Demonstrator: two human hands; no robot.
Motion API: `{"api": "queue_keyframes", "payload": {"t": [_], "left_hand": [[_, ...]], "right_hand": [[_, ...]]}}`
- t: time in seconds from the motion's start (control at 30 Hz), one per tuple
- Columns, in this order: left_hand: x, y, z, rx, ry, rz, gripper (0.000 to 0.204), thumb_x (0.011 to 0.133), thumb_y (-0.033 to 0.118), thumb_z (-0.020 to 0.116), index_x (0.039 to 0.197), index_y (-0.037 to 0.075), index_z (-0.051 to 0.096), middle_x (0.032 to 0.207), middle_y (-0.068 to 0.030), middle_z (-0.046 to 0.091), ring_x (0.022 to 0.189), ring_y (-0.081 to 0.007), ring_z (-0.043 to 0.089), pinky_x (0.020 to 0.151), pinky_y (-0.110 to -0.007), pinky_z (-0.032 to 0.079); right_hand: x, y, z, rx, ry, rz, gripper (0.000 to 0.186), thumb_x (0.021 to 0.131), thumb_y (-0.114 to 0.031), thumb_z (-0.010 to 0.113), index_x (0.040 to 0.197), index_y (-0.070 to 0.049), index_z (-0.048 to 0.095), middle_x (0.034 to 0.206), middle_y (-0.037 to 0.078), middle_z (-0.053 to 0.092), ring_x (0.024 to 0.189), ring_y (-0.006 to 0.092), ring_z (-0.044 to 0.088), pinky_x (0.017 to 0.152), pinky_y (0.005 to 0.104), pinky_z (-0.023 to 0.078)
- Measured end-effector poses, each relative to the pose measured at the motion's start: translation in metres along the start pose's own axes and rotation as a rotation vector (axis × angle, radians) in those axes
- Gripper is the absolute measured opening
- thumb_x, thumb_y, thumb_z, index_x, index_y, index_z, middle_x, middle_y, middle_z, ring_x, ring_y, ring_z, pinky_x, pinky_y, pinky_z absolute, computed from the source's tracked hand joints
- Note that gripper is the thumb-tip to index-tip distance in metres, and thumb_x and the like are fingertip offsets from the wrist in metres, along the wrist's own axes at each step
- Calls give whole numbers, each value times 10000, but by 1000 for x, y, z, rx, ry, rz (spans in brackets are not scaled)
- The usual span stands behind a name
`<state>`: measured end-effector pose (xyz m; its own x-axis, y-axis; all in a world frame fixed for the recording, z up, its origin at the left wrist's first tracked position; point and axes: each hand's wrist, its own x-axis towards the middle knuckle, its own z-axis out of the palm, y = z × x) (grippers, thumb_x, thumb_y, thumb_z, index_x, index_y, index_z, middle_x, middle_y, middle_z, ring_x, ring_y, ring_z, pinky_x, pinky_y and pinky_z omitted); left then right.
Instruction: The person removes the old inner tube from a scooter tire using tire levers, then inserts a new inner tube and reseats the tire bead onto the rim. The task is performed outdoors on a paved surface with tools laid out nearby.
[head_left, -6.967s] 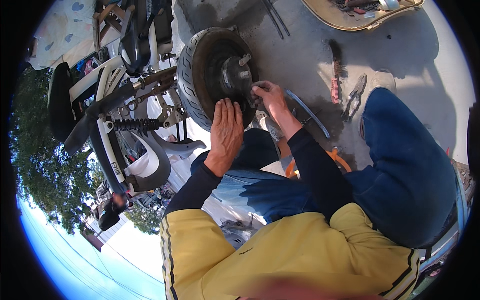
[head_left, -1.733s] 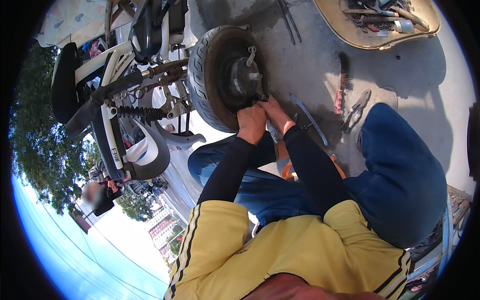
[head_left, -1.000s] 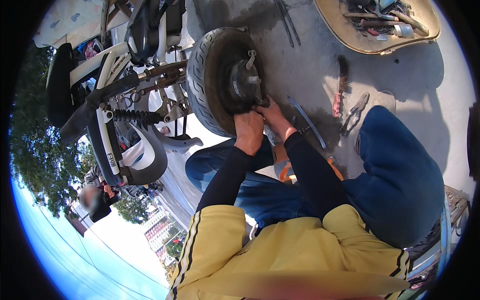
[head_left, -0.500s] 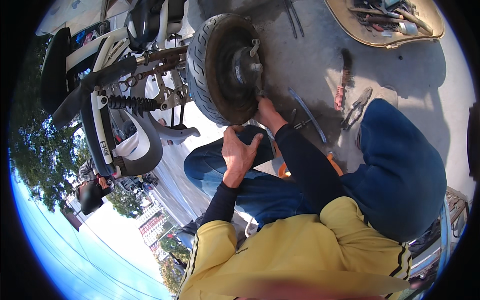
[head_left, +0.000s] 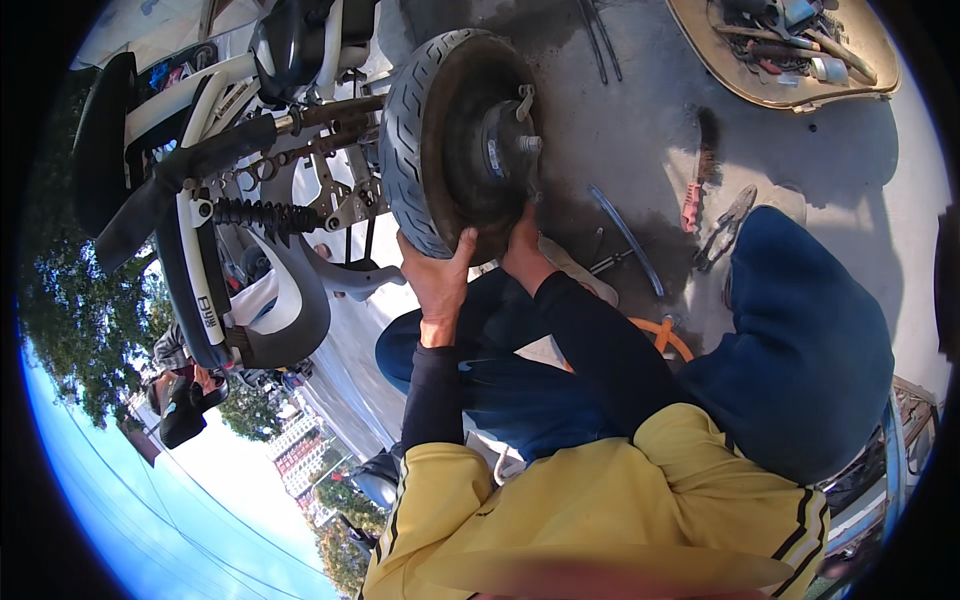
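A scooter's rear wheel (head_left: 440, 140) with a black tyre and a dark brake hub (head_left: 505, 145) stands before me on the concrete. My left hand (head_left: 437, 275) grips the lower edge of the tyre, fingers curled over the tread. At the bottom of the rim, just under the hub, rests my right hand (head_left: 522, 250); its fingertips are hidden, so what it holds I cannot make out. Both forearms wear black sleeves under a yellow top.
The scooter's frame, shock spring (head_left: 255, 215) and white body panels (head_left: 190, 290) lie left of the wheel. Pliers (head_left: 725, 225), a red-handled tool (head_left: 695, 195) and a dark bar (head_left: 625, 235) lie on the concrete at right. A tray of tools (head_left: 790, 50) sits at top right. My blue-trousered knee (head_left: 800, 330) is raised.
My left hand, which came off the wheel half a second ago, has gone back up onto the tyre's lower edge. The right hand stays under the hub.
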<state>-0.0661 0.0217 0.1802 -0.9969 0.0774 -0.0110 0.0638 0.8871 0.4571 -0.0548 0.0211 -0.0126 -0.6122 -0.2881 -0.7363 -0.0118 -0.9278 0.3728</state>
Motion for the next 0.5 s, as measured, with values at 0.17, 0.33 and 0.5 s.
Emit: {"api": "queue_keyframes", "payload": {"t": [0.17,0.33,0.5], "left_hand": [[2,-19,-6,18,-53,-3,967,759,366,971,1432,-107,463,1287,-254,683,1192,-326,658,1075,-385,492],[-17,-1,11,-148,-12,-114,1187,759,445,970,1541,-113,272,1487,-312,485,1380,-375,499,1201,-409,360],[-23,-15,12,-79,-31,-171,1247,758,503,958,1541,-143,233,1521,-341,433,1424,-416,460,1220,-425,337]], "right_hand": [[20,-22,-12,44,-196,119,753,1115,-633,312,1608,-77,436,1623,109,495,1461,303,505,1239,432,387],[-4,-8,-8,12,-20,-19,792,1100,-679,309,1613,-88,428,1643,107,467,1485,308,478,1225,464,409],[-14,-18,-11,8,-145,87,766,1111,-652,314,1614,-83,420,1640,109,468,1473,308,494,1211,464,428]]}}
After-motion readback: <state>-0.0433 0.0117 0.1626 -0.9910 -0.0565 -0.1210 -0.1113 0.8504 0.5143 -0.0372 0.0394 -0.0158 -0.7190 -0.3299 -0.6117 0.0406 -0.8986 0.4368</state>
